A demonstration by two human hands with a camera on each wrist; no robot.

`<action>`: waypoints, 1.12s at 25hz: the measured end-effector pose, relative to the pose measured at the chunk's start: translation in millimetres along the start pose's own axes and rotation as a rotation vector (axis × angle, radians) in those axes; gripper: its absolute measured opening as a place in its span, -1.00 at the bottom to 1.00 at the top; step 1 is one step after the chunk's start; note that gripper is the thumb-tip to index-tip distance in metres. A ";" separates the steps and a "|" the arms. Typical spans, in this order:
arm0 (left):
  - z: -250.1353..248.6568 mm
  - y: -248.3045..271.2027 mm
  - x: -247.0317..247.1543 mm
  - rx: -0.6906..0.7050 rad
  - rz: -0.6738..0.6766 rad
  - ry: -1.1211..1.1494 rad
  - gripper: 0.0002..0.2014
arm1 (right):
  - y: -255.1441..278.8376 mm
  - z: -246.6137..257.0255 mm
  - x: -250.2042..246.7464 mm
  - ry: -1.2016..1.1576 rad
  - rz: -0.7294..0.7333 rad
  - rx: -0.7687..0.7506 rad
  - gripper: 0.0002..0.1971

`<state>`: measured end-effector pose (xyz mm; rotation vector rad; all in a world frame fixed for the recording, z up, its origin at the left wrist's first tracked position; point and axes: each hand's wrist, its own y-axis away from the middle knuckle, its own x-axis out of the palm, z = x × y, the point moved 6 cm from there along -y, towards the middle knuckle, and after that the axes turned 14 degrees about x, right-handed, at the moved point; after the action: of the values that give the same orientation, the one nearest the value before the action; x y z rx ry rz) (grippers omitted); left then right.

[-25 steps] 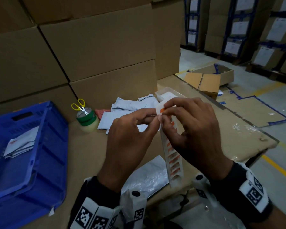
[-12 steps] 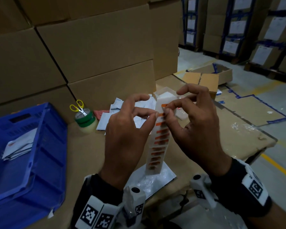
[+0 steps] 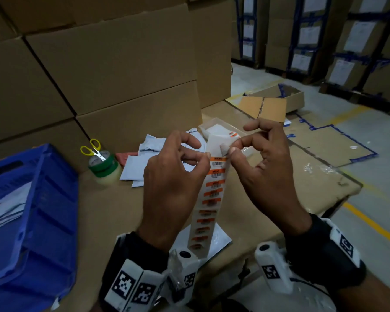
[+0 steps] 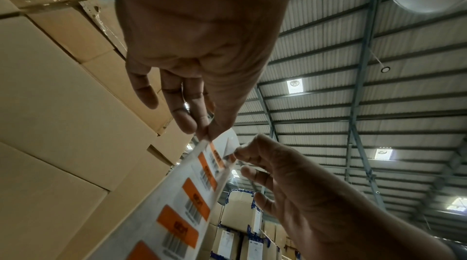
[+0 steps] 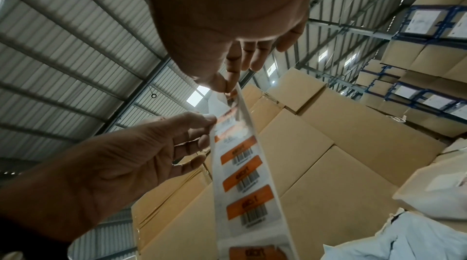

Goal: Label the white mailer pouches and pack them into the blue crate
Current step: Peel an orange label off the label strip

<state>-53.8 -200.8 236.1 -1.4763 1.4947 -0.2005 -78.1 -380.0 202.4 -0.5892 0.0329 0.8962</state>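
The location is a warehouse packing station. Indicators: stacked cardboard cartons [image 3: 113, 64] directly behind the cardboard-covered work table [image 3: 113, 212], pallet stacks of boxes bearing white sheets [image 3: 356, 39], a concrete floor with yellow line marking [image 3: 369, 221], and a corrugated metal roof [image 4: 379, 48] on steel trusses.

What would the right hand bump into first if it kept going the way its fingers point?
Probably the left hand: the right hand points leftward across the label strip that both pinch, and only its peeled label lies between them. Depth is hard to judge.
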 end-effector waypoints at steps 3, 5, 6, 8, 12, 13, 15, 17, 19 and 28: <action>3.1 -4.2 9.5 -0.012 0.006 -0.027 -0.79 | -7.0 -17.1 -6.8 -0.007 0.003 0.084 -0.93; 8.0 -6.8 20.7 -0.034 0.023 0.012 -0.78 | -11.3 -29.0 -11.3 0.006 0.012 0.127 -0.94; 9.5 -8.1 27.7 -0.038 0.032 0.024 -0.78 | -13.3 -34.2 -13.7 0.000 0.016 0.149 -0.93; 10.1 -11.1 41.8 -0.037 0.048 0.025 -0.78 | -17.6 -43.9 -18.8 -0.034 0.014 0.205 -0.89; 10.6 -16.8 74.3 -0.037 0.089 0.011 -0.76 | -25.8 -71.7 -31.3 -0.080 -0.015 0.306 -0.84; 11.8 -17.2 83.4 -0.038 0.102 0.016 -0.75 | -28.0 -78.3 -35.0 -0.072 -0.030 0.321 -0.84; 17.3 -17.2 96.7 -0.048 0.107 0.016 -0.75 | -31.8 -93.1 -45.6 -0.086 -0.090 0.355 -0.82; 31.4 -18.8 106.1 -0.106 0.078 0.035 -0.77 | -38.0 -106.7 -62.2 -0.156 -0.176 0.402 -0.77; 53.1 -19.1 119.4 -0.220 0.030 0.145 -0.79 | -44.7 -114.8 -75.8 -0.134 -0.191 0.386 -0.80; 123.2 30.5 194.0 -0.428 0.393 0.247 -0.59 | -20.6 -140.1 -40.7 -0.054 0.216 0.276 -0.97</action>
<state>57.0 -293.2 54.7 -1.4818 2.0915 0.1935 -58.8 -488.9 104.9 -0.3065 0.1718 1.0956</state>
